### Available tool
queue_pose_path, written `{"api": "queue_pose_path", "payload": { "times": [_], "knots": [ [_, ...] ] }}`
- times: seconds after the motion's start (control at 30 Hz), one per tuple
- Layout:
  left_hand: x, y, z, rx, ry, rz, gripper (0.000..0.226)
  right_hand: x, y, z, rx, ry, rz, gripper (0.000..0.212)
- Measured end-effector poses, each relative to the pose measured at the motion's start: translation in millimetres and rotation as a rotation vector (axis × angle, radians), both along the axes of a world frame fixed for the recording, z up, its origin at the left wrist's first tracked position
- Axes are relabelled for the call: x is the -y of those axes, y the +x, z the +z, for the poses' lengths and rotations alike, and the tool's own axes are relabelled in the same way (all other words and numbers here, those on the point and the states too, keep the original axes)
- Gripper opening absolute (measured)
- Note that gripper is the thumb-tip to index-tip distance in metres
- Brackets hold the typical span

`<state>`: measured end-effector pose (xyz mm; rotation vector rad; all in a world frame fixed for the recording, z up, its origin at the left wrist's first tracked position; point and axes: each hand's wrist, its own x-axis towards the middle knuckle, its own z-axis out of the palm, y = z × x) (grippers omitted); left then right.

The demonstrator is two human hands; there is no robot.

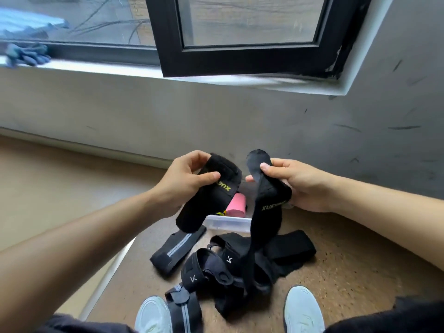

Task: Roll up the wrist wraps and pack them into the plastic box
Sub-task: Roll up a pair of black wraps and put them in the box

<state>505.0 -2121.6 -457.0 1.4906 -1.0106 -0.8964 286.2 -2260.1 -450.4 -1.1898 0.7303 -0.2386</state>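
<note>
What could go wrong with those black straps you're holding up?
The long wrap in the right hand trails its tail into the pile of wraps on the floor, so it may snag or drag others. The left hand holds the other wrap, so rolling either tightly could be awkward.

One black wrist wrap (211,188) with yellow lettering is held up in the left hand (185,179); a second lettered wrap (266,212) hangs from the right hand (295,186) down to a tangled pile of black wraps (228,265) on the floor; the clear plastic box (228,223) lies behind the pile, a pink roll (236,205) showing above its rim.
</note>
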Motion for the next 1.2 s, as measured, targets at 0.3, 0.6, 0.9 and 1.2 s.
{"api": "queue_pose_path", "payload": {
  "times": [0.3, 0.6, 0.9, 1.2],
  "knots": [
    [-12, -9, 31, 0.089, 0.091, -0.179, 0.031, -11, 7, 38, 0.158, -0.05, -0.133, 0.031],
    [-1, -13, 25, -0.267, 0.437, -0.057, 0.024, -13, 12, 11, 0.147, -0.318, -0.131, 0.009],
    [14, 3, 8, -0.42, 0.393, -0.126, 0.009, -13, 9, 3, 0.062, -0.399, 0.025, 0.018],
    [17, 10, -5, -0.406, 0.316, -0.01, 0.052, -3, 9, 20, 0.035, -0.268, -0.052, 0.016]
  ]
}}
